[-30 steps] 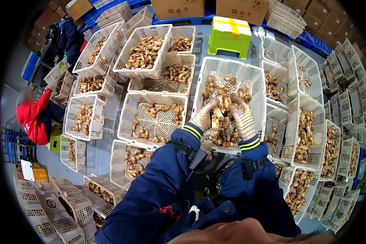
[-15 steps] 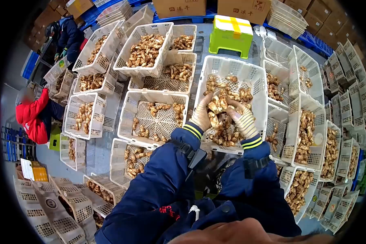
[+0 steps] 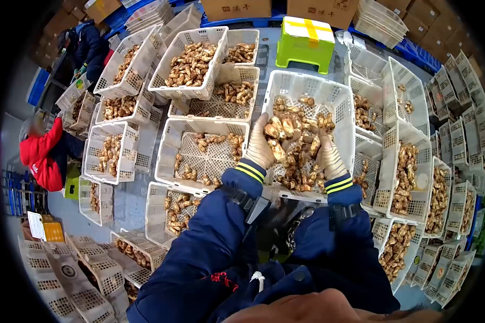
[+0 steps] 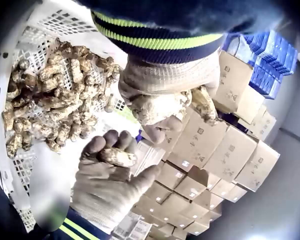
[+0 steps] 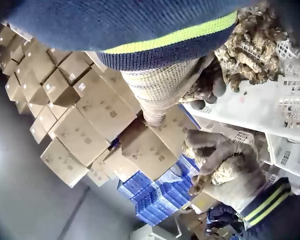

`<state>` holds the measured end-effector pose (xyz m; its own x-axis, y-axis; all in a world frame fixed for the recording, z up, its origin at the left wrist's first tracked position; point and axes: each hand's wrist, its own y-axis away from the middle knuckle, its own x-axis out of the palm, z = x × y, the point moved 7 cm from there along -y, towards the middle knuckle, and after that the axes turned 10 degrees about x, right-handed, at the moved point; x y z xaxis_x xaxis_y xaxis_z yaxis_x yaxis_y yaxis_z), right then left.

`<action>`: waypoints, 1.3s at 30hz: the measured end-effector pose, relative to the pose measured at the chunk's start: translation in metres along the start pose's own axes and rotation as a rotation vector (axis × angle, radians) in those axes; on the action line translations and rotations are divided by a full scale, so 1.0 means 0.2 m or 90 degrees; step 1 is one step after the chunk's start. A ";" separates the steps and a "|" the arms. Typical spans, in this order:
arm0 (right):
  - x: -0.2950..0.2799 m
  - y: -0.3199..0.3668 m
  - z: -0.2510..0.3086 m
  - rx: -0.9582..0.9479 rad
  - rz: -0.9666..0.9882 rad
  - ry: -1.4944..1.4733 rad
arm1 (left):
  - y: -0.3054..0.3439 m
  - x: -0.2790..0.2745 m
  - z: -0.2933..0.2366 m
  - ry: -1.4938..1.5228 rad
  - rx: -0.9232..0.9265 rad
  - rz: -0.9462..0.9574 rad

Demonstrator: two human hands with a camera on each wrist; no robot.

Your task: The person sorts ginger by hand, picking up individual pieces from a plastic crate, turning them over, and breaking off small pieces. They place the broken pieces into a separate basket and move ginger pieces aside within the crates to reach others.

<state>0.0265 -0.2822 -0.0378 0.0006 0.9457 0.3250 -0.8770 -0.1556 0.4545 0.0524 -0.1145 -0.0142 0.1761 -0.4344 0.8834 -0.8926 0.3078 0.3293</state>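
Over a white perforated crate [image 3: 344, 102] in the head view, both gloved hands are at work on brown-and-cream mushrooms, which look like matsutake. My left hand [image 3: 261, 145] grips several mushrooms [image 3: 275, 128] near the crate's left wall. In the left wrist view one pale thick mushroom [image 4: 157, 109] lies in its grasp, with a darker one [image 4: 205, 105] sticking out beside it. Over the crate's right part, my right hand [image 3: 330, 156] curls its fingers round a single mushroom [image 4: 119, 157]. Loose mushrooms [image 3: 302, 172] lie in the crate below and between the hands.
More mushroom crates stand close on the left [image 3: 161, 156] and right [image 3: 381, 177], some stacked. Beyond the crate is a green stool [image 3: 305, 48]; cardboard boxes [image 3: 237, 9] line the back. Two people work at the far left, one in a red jacket [image 3: 44, 153].
The hands have moved apart: the right drew back to the right, and the left shifted slightly up and left. The left hand's cluster of mushrooms now shows more openly.
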 end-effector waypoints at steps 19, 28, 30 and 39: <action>0.05 0.00 0.01 -0.003 0.047 -0.034 | 0.02 -0.01 -0.10 0.075 0.047 0.009; 0.03 -0.01 0.02 -0.102 0.004 0.032 | -0.06 -0.11 -0.03 0.116 0.018 -0.015; 0.05 0.00 0.03 -0.127 -0.009 0.090 | -0.06 -0.13 -0.02 0.108 0.041 -0.048; 0.17 0.05 0.09 -0.197 -0.102 0.266 | -0.07 -0.12 0.03 0.148 0.022 -0.054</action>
<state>0.0258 -0.2574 -0.0082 0.0097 0.9934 -0.1142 -0.9821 0.0309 0.1857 0.0584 -0.1131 -0.0411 0.3382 -0.2504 0.9071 -0.8832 0.2483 0.3978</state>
